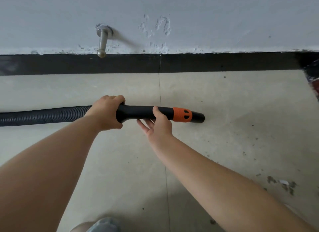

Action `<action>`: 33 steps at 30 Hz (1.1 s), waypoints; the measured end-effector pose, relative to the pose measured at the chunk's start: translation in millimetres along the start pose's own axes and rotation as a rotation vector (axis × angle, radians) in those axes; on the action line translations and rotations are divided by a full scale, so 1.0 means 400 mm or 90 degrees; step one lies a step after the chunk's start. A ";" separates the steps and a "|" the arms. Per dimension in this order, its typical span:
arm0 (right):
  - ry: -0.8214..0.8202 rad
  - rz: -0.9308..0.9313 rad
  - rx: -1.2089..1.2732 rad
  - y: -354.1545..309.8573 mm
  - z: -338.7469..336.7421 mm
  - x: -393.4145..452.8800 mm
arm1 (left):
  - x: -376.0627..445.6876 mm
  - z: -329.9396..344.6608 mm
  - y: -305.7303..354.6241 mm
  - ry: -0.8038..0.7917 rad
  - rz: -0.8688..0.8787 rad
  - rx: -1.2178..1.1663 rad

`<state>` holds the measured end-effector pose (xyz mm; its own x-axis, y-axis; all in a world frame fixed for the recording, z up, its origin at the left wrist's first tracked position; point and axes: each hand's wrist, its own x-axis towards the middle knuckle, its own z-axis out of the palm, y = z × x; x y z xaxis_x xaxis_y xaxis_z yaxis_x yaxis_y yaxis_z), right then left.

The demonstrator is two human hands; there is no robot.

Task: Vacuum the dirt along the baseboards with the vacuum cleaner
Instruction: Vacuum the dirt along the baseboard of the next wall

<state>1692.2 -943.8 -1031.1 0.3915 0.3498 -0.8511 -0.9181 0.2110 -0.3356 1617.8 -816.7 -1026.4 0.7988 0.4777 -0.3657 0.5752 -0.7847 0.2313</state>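
The vacuum nozzle, a black rigid tube with an orange collar near its tip, lay almost level above the pale tiled floor, its open mouth pointing right. The left hand gripped the thick rear end of the tube, fingers curled over the top where the ribbed black hose joined it. The hose ran off leftward past the frame edge. The right hand supported the tube from below just behind the orange collar: its thumb lay up against the near side of the tube, while the fingers beneath were straight and spread, not curled round it.

The black baseboard ran as a straight band across the whole width, well apart from the nozzle, with an open strip of bare tile between them. Above the baseboard the grey wall showed chipped, rough plaster along the joint. A metal door stop stuck out from the wall above the baseboard, left of centre, its knob end overhanging the top edge of the band.

A grout line crossed the floor from the baseboard toward the viewer, passing under the tube. Dark specks and crumbs of dirt were scattered over the tile at the right, thickest near the lower right. At the far right edge the baseboard met a dark, blurred object I could not make out.
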 end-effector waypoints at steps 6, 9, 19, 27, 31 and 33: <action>0.046 -0.050 0.072 -0.081 -0.050 0.004 | 0.048 -0.008 0.115 -0.017 0.048 0.047; 0.072 -0.089 0.097 -0.139 -0.074 0.008 | 0.074 -0.005 0.198 -0.021 0.080 0.078; 0.198 -0.194 0.219 -0.303 -0.207 0.004 | 0.133 0.027 0.464 -0.027 0.218 0.132; 0.253 -0.234 0.309 -0.377 -0.267 -0.014 | 0.141 0.057 0.587 -0.010 0.296 0.133; 0.189 -0.204 0.298 -0.340 -0.248 -0.011 | 0.147 0.037 0.527 -0.019 0.273 0.122; 0.130 -0.174 0.279 -0.305 -0.225 -0.009 | 0.144 0.025 0.467 -0.031 0.246 0.113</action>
<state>1797.3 -1052.9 -1023.2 0.5521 0.0536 -0.8320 -0.6552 0.6450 -0.3932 1769.3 -939.9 -1013.3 0.9380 0.1193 -0.3255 0.1926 -0.9600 0.2031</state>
